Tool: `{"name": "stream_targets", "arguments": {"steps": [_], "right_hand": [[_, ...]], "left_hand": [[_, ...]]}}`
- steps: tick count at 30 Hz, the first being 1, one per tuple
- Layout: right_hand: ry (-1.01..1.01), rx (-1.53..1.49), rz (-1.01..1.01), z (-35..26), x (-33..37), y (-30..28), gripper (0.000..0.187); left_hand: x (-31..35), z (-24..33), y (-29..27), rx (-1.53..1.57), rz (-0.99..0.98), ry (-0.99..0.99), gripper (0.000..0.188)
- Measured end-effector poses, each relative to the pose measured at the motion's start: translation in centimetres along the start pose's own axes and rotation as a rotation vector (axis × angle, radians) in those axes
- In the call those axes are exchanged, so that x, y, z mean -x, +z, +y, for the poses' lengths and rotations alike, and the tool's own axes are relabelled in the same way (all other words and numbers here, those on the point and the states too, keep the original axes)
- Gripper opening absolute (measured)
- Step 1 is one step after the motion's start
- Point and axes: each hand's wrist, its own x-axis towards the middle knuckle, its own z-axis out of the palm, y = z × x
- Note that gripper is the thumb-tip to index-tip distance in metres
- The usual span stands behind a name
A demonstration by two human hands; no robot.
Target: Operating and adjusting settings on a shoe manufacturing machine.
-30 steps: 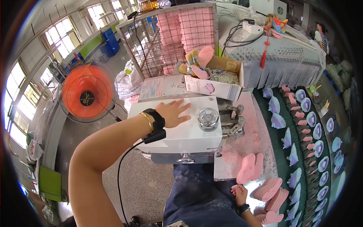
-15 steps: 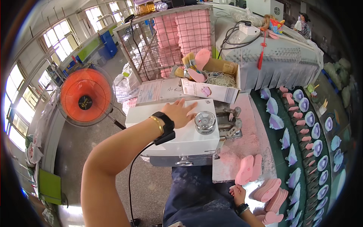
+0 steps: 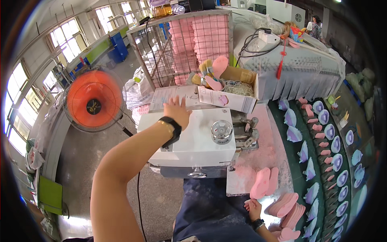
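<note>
My left hand [image 3: 177, 114] lies over the far left part of the white box-shaped machine [image 3: 189, 139], its fingers spread and pointing away, with nothing in them. A dark watch and a gold bangle circle that wrist. On the machine top, to the right of the hand, stands a round metal knob [image 3: 221, 131]. Metal roller parts [image 3: 246, 133] jut from the machine's right side. Low at right, my right hand [image 3: 254, 209] has its fingers curled together beside the pink insoles [image 3: 260, 183] on the board's near edge. Whatever it may hold is too small to make out.
Stacked pink insoles [image 3: 283, 203] stand right of my right hand. Beyond them, a green conveyor [image 3: 288, 151] carries purple-white shoe uppers. A carton [image 3: 227, 99] of brushes and string sits behind the machine, before a wire cage [image 3: 209, 36]. An orange fan [image 3: 93, 101] stands at left.
My left hand has moved left and away from the knob, to the machine's far left part. The view has shifted slightly. My right hand stays about where it was.
</note>
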Motion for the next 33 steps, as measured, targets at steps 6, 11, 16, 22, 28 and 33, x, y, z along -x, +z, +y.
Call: {"name": "stream_targets", "arguments": {"steps": [6,11,16,22,28,33], "right_hand": [[-0.006,-0.022,0.037,0.0,0.1,0.2,0.023],[-0.004,-0.008,0.029,0.2,-0.1,-0.1,0.021],[-0.020,-0.024,0.036,0.6,-0.2,0.0,0.021],[-0.014,-0.011,0.030,0.1,-0.4,0.5,0.021],[-0.020,-0.036,0.039,0.5,0.1,0.0,0.022],[0.003,-0.035,0.050,-0.1,0.4,-0.1,0.022]], "left_hand": [[4.7,3.5,-0.2,0.161,0.126,0.612,0.060],[3.8,1.6,2.6,0.278,0.166,0.497,0.061],[4.0,-5.4,4.4,0.315,-0.042,0.236,0.063],[6.3,-11.6,6.8,0.102,-0.120,0.093,0.054],[3.9,-7.2,2.2,-0.045,-0.117,0.228,0.058],[4.5,-6.4,2.8,0.230,-0.083,0.097,0.059]]}}
